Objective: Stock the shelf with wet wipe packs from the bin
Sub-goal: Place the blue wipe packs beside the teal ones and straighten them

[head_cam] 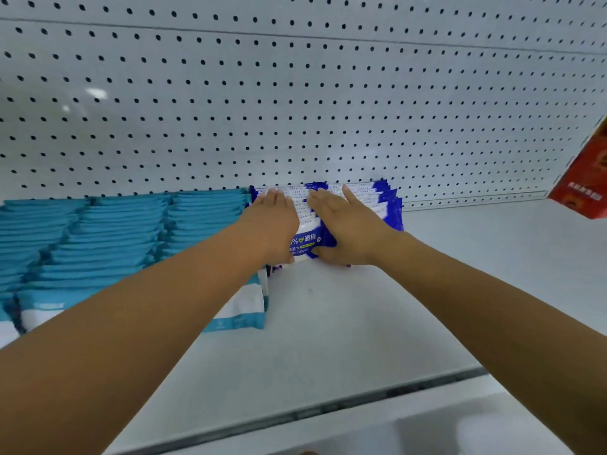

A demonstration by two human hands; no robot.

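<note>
Shelf edge (361, 402) comes first, with bare white shelf (328, 339) behind it and both forearms reaching across. The left hand (272, 221) lies flat, fingers straight, on top of the wet wipe packs (387, 208); its thumb is hidden. The right hand (348, 224) is spread flat just beside it, fingers straight over the tops and thumb low against the front pack (308, 243). Neither hand closes round a pack. They seem to press the row down and back, probably to square it up and keep the soft packs from sliding forward.

These packs stand on edge in one tight row from mid-shelf to the back, leaning rearward. They are dark blue and white, with fine print on their top edges and a blue label on the front face. Touching their left side are rows of teal packs (115, 231), stacked the same way. The pegboard (295, 110) backs everything, and a red box (581, 178) sits well apart at the right. No bin is in view.
</note>
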